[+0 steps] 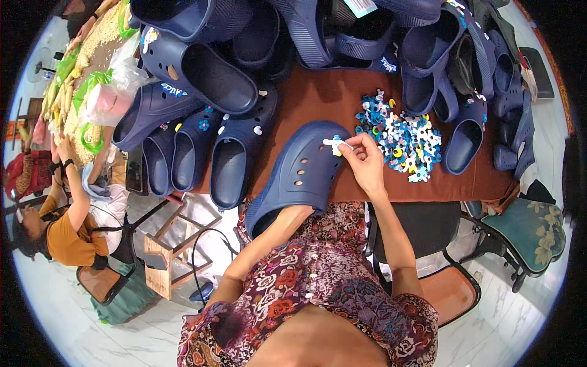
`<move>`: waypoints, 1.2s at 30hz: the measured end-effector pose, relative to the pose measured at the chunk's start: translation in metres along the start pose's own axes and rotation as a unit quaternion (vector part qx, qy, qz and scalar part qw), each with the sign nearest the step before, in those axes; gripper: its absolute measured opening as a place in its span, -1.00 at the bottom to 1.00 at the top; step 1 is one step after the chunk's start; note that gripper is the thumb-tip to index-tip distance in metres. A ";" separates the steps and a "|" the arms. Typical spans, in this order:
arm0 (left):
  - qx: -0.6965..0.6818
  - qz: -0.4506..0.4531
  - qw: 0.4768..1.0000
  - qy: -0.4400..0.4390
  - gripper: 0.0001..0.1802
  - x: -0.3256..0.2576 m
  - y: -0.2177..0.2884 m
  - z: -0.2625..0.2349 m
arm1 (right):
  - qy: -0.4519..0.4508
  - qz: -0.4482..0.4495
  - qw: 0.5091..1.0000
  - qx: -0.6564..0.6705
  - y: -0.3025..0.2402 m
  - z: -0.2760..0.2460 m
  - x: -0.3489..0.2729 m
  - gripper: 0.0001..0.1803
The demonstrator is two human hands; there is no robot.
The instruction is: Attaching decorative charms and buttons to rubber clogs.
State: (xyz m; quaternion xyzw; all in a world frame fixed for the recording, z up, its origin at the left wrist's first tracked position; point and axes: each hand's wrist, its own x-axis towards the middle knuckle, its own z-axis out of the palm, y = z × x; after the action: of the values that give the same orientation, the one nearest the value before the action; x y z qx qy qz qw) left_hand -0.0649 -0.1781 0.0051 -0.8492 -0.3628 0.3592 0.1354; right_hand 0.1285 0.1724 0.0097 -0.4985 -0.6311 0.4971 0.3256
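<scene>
A dark blue clog (pixel 302 171) lies on the brown table (pixel 318 98), toe pointing away from me. My left hand is inside the clog and hidden; only the forearm shows entering its opening. My right hand (pixel 365 162) pinches a small white and blue charm (pixel 334 144) against the top of the clog, near its holes. A pile of small blue, white and yellow charms (pixel 400 137) lies just right of my right hand.
Many dark blue clogs (pixel 202 67) crowd the table's back, left and right. A plastic bag (pixel 113 92) sits at far left. A person in an orange top (pixel 67 235) sits at left. A wooden stool (pixel 174 248) and chairs (pixel 532 229) stand around me.
</scene>
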 end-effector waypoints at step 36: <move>0.649 -0.002 0.755 -0.096 -0.64 0.216 -0.104 0.026 | -0.125 0.038 0.977 0.166 0.014 -0.006 0.031 -0.62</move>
State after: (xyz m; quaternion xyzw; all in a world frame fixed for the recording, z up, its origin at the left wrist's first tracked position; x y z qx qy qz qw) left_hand -0.0335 0.0478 -0.0727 -0.5176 -0.0553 0.5881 0.6190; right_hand 0.1288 0.2034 -0.0045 -0.3950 -0.5559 0.6658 0.3029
